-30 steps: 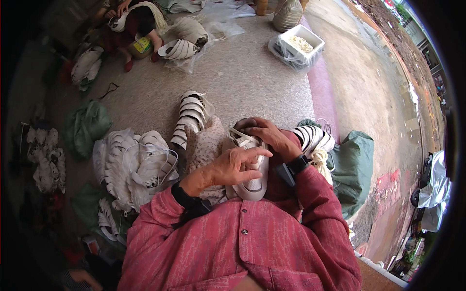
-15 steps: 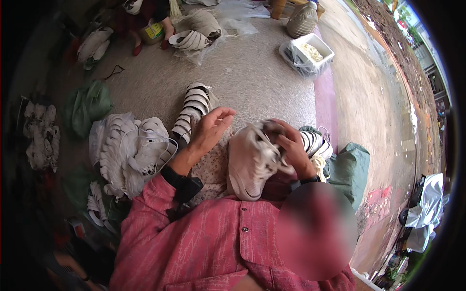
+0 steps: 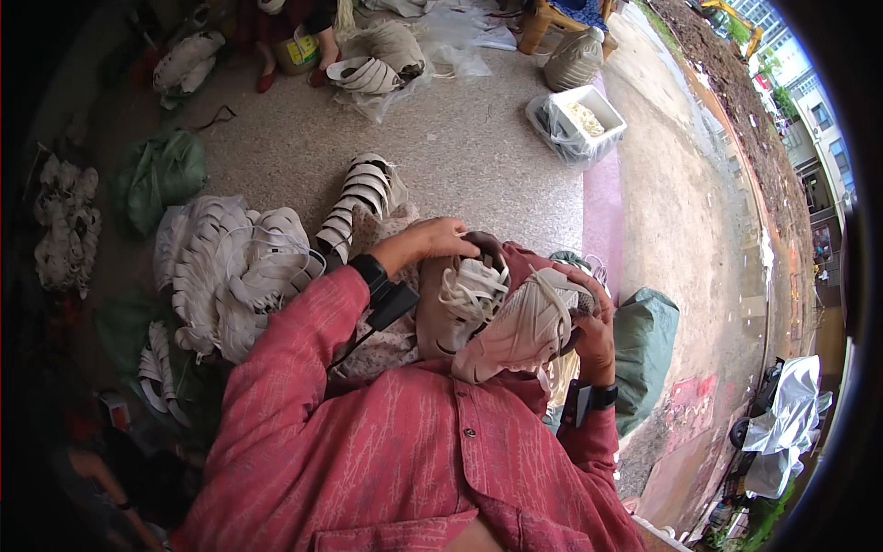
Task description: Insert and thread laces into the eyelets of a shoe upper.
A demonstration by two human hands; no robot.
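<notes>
Two pale shoes with loose white laces are side by side at my lap. My left hand (image 3: 430, 241) reaches over from the left, its fingers closed on the dark collar of the left shoe (image 3: 451, 317). The other shoe (image 3: 520, 322) leans across in front of it, toe toward my shirt. My right hand (image 3: 593, 327) wraps round this shoe's heel end; some of its fingers are hidden. A stack of pale curved shoe pieces (image 3: 354, 202) lies just beyond my left forearm.
Left of me are a big pile of white shoe pieces (image 3: 216, 276) and a green bag (image 3: 161, 179). A grey-green bag (image 3: 647, 354) stands at my right. Farther off are a white tub (image 3: 607, 109), a plastic jug (image 3: 575, 60) and another person's legs (image 3: 267, 57).
My left hand has gone from open in the air to the left shoe's collar. My right hand has moved right and nearer me with a shoe, and two shoes now show apart.
</notes>
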